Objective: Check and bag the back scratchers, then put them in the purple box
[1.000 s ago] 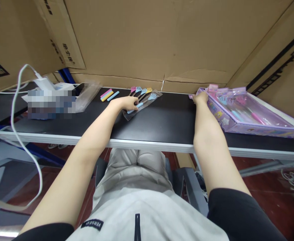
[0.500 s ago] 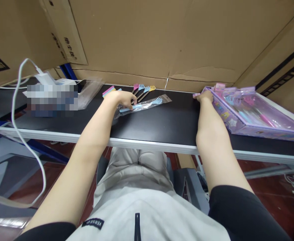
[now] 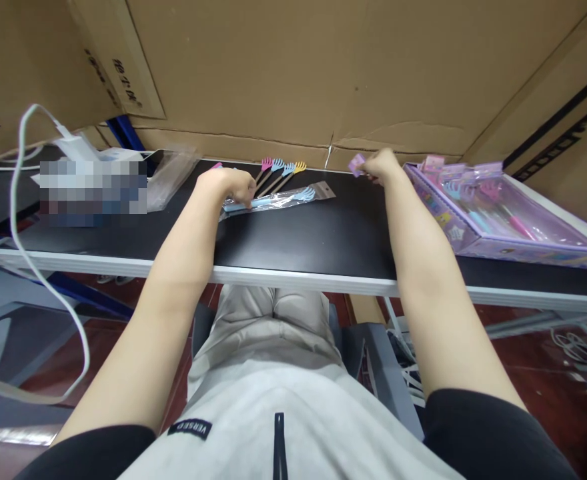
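My left hand (image 3: 234, 184) is closed at the left part of a clear plastic bag that has a light-blue back scratcher (image 3: 304, 195) in it; its fingertips are partly hidden. Just behind the bag, several back scratchers (image 3: 288, 169) with pink, blue and yellow claw heads lie side by side, their handles partly covered by my left hand. Between the fingers of my right hand (image 3: 382, 165) is a small purple card (image 3: 357, 165), held above the back of the table.
A purple display box (image 3: 538, 251) with bagged back scratchers stands at the right. Empty-looking clear bags (image 3: 171, 177) and a blurred item with a white cable (image 3: 38, 280) are at the left. Cardboard (image 3: 253, 73) walls the back of the black table (image 3: 303, 240).
My right hand has moved left from the display box's corner, carrying the purple card. My left hand has closed further at the bag. The view has shifted slightly.
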`<action>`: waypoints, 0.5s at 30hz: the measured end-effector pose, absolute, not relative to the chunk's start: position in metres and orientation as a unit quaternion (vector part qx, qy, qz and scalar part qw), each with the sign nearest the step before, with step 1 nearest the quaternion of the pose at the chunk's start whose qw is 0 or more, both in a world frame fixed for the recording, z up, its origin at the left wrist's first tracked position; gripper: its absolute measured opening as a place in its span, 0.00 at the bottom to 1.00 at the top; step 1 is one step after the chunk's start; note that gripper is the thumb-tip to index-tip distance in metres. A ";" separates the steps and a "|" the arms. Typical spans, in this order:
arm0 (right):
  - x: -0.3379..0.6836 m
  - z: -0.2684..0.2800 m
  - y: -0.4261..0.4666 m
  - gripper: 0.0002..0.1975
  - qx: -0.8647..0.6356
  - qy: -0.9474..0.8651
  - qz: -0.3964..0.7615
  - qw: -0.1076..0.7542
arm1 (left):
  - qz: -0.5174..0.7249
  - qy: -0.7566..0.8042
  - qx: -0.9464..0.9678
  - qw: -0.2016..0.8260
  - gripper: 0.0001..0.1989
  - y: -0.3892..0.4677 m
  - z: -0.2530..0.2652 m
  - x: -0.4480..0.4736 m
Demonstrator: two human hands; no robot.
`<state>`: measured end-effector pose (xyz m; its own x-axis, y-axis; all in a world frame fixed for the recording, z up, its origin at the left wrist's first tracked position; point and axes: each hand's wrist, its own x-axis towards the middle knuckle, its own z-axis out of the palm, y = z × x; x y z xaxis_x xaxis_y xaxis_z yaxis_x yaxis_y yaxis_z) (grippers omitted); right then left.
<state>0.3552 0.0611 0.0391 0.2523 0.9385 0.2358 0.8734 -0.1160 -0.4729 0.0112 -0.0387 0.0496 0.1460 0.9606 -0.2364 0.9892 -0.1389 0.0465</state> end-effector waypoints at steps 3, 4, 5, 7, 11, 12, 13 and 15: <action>0.314 0.051 0.024 0.04 -0.702 -0.652 0.195 0.208 | -0.068 0.656 0.745 0.099 0.11 -0.041 0.051 0.012; 0.304 0.052 0.014 0.05 -0.688 -0.662 0.222 0.197 | -0.066 0.657 0.744 0.099 0.11 -0.041 0.051 0.012; 0.297 0.050 0.006 0.05 -0.679 -0.669 0.236 0.189 | -0.065 0.658 0.744 0.096 0.11 -0.041 0.051 0.013; 0.290 0.043 -0.002 0.06 -0.680 -0.670 0.237 0.182 | -0.067 0.658 0.745 0.091 0.11 -0.041 0.051 0.012; 0.296 0.022 0.004 0.06 -0.704 -0.665 0.173 0.181 | -0.070 0.656 0.746 0.093 0.13 -0.038 0.050 0.008; 0.298 0.019 0.007 0.04 -0.704 -0.670 0.146 0.181 | -0.070 0.656 0.745 0.095 0.13 -0.037 0.050 0.007; 0.300 0.016 0.009 0.02 -0.702 -0.679 0.118 0.180 | -0.071 0.657 0.745 0.096 0.14 -0.035 0.049 0.006; 0.302 0.014 0.010 0.03 -0.691 -0.700 0.068 0.169 | -0.074 0.658 0.743 0.095 0.15 -0.034 0.048 0.005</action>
<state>0.3016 0.0100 0.0145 0.0118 0.9896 0.1432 0.9438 0.0362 -0.3286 0.0046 -0.0335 0.0481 0.1233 0.9641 -0.2351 0.9922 -0.1161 0.0443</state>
